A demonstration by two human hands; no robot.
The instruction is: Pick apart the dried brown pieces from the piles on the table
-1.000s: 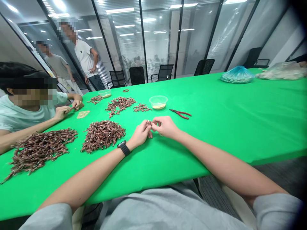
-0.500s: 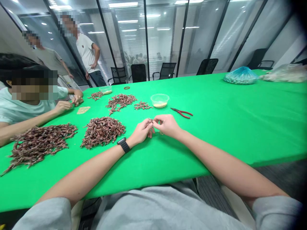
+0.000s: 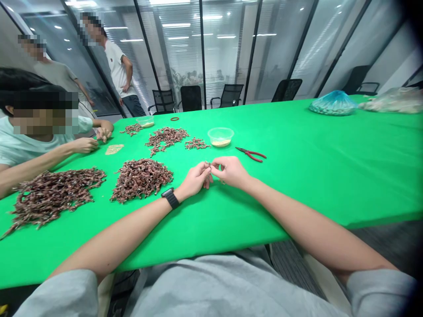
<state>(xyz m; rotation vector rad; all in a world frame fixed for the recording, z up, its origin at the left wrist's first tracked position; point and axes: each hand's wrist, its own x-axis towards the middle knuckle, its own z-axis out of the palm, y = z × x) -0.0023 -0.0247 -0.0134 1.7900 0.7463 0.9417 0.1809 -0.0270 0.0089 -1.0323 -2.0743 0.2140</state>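
Observation:
My left hand, with a black watch on its wrist, is closed in a pinch above the green cloth. Its fingertips meet those of my right hand, also pinching. Between them a tiny brownish piece shows; most of it is hidden by the fingers. Just beyond the hands sits a clear plastic bowl with pale yellow bits at the bottom. Red-handled pliers lie to its right, jaws slightly apart. Left of my hands is a heap of reddish-brown small pieces with light tips.
Another large brown heap and a middle heap lie on the green tablecloth. A person sits at the left, hands on the table. Blue and clear plastic bags stand far right. Two people stand behind; chairs line the glass wall.
My hands keep the same pinch at nearly the same spot. The view has shifted very slightly. The seated person's near hand has lowered a little.

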